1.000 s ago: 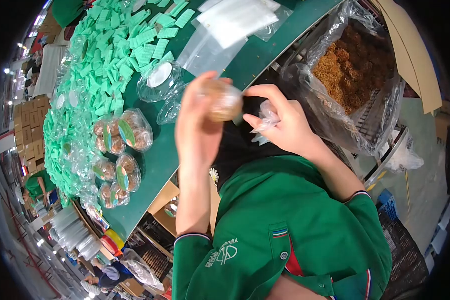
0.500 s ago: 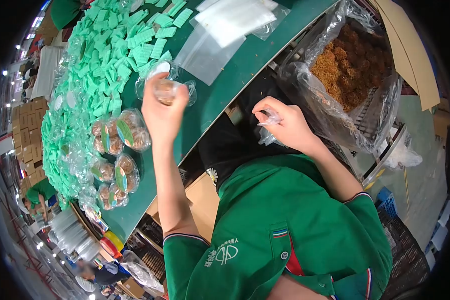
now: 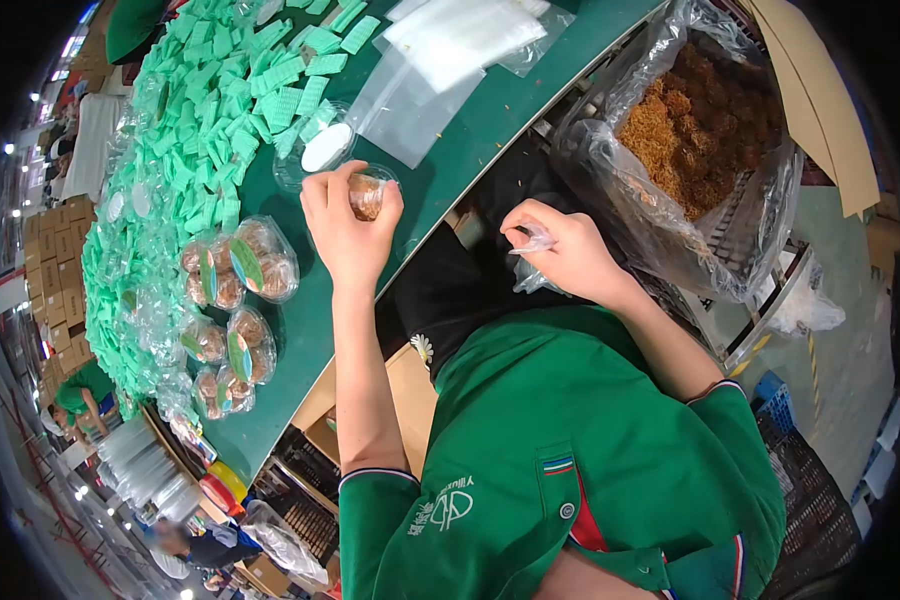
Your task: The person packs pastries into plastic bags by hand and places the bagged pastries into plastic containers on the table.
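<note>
My left hand (image 3: 345, 225) is closed round a wrapped brown ball (image 3: 367, 197), over a clear plastic tray on the green table (image 3: 305, 345). Just above it lies a clear container with a white disc (image 3: 327, 147). My right hand (image 3: 565, 247) pinches a crumpled clear plastic bag (image 3: 536, 240) in front of my dark trousers, off the table edge. Packed clear boxes of brown balls with green labels (image 3: 265, 258) stand to the left of my left hand.
Many green packets (image 3: 215, 110) are heaped on the table. Flat clear bags (image 3: 460, 50) lie at its top. A plastic-lined crate of brown shredded stuff (image 3: 685, 140) stands at right. Below the table edge is an open cardboard box (image 3: 405, 400). A person in green (image 3: 78, 390) is far left.
My left hand moved left with the wrapped ball, from near my right hand to the clear tray on the table. My right hand has shifted slightly down and still holds the bag.
</note>
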### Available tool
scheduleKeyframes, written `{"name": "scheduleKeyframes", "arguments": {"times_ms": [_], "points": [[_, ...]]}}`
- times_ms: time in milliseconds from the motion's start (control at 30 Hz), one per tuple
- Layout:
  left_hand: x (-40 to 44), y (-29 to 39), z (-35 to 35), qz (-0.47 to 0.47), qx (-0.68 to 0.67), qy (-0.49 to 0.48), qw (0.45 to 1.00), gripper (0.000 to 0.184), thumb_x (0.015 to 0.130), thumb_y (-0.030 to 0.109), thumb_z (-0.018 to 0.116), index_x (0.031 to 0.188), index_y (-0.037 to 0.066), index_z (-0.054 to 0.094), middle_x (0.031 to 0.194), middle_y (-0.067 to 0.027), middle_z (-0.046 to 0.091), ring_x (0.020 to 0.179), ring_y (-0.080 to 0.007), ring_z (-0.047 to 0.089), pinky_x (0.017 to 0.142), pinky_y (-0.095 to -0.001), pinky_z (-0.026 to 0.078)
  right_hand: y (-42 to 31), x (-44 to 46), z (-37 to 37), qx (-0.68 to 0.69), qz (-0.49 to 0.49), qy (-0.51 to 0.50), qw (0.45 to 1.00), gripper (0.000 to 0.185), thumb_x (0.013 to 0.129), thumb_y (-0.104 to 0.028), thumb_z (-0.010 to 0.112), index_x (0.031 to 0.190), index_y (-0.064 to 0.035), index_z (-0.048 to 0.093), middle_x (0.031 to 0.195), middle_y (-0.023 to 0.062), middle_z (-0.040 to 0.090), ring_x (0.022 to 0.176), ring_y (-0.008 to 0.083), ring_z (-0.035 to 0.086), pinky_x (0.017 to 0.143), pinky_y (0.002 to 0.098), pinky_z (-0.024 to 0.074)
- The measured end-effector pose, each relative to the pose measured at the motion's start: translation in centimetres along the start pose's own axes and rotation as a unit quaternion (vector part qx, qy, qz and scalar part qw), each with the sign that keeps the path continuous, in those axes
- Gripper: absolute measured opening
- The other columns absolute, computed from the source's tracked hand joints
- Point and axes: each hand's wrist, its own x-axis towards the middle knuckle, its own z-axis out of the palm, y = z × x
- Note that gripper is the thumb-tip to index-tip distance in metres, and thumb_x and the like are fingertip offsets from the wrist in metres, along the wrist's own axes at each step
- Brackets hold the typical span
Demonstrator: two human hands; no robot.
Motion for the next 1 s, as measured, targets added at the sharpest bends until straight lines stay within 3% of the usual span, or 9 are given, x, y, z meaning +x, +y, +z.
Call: {"name": "scheduleKeyframes", "arguments": {"times_ms": [100, 167, 467, 667, 867, 1000], "points": [[-0.2, 0.3, 0.0, 0.037, -0.002, 0.005, 0.999, 0.038, 0.068, 0.018, 0.073, 0.101, 0.006, 0.057, 0.104, -0.0113, 0.045, 0.095, -0.0265, 0.047, 0.083, -0.0356, 0.040, 0.2, -0.1, -0.1, -0.001, -0.008, 0.025, 1.000, 0.017, 0.072, -0.007, 0.060, 0.087, -0.0098, 0.052, 0.068, 0.0057, 0.057, 0.060, 0.0270, 0.058, 0.055, 0.0317, 0.0448], [-0.5, 0.4, -0.1, 0.096, -0.009, 0.029, 0.995, 0.042, 0.067, 0.017, 0.075, 0.103, 0.007, 0.058, 0.103, -0.0107, 0.045, 0.093, -0.0263, 0.049, 0.082, -0.0349, 0.041, 0.5, -0.3, -0.3, 0.004, 0.000, 0.025, 1.000, 0.017, 0.072, -0.007, 0.060, 0.087, -0.0093, 0.052, 0.068, 0.0058, 0.057, 0.059, 0.0268, 0.058, 0.055, 0.0317, 0.0448], [-0.8, -0.7, -0.6, 0.126, -0.005, 0.010, 0.992, 0.047, 0.063, 0.018, 0.078, 0.103, 0.007, 0.058, 0.100, -0.0091, 0.049, 0.092, -0.0259, 0.050, 0.080, -0.0355, 0.042, 0.5, -0.1, 0.0, 0.008, -0.014, 0.025, 1.000, 0.015, 0.072, -0.007, 0.057, 0.087, -0.0082, 0.052, 0.069, 0.0055, 0.057, 0.058, 0.0253, 0.058, 0.054, 0.0304, 0.0443], [-0.6, -0.6, -0.5, 0.143, 0.002, 0.022, 0.990, 0.039, 0.062, 0.021, 0.076, 0.094, 0.008, 0.058, 0.094, -0.0077, 0.053, 0.088, -0.0273, 0.050, 0.074, -0.0375, 0.042, 0.8, -0.1, 0.2, 0.010, -0.001, 0.020, 1.000, 0.016, 0.072, -0.007, 0.058, 0.087, -0.0083, 0.052, 0.070, 0.0051, 0.057, 0.059, 0.0256, 0.059, 0.055, 0.0306, 0.0448], [-1.3, -1.0, 0.2, 0.099, -0.117, 0.036, 0.988, 0.029, 0.063, 0.012, 0.071, 0.087, 0.005, 0.056, 0.083, -0.0082, 0.057, 0.077, -0.0278, 0.053, 0.071, -0.0361, 0.042, 0.9, -0.1, 0.3, 0.003, 0.000, 0.022, 1.000, 0.016, 0.073, -0.008, 0.058, 0.088, -0.0084, 0.053, 0.070, 0.0053, 0.058, 0.061, 0.0262, 0.060, 0.056, 0.0312, 0.0453], [-1.0, -1.0, 0.4, 0.171, -0.061, 0.077, 0.980, 0.024, 0.065, 0.012, 0.069, 0.085, 0.007, 0.057, 0.083, -0.0076, 0.056, 0.077, -0.0267, 0.052, 0.071, -0.0361, 0.041, 1.4, -0.2, 0.4, -0.001, -0.001, 0.023, 1.000, 0.017, 0.073, -0.009, 0.058, 0.088, -0.0088, 0.053, 0.070, 0.0059, 0.059, 0.062, 0.0268, 0.060, 0.056, 0.0319, 0.0456]]}}
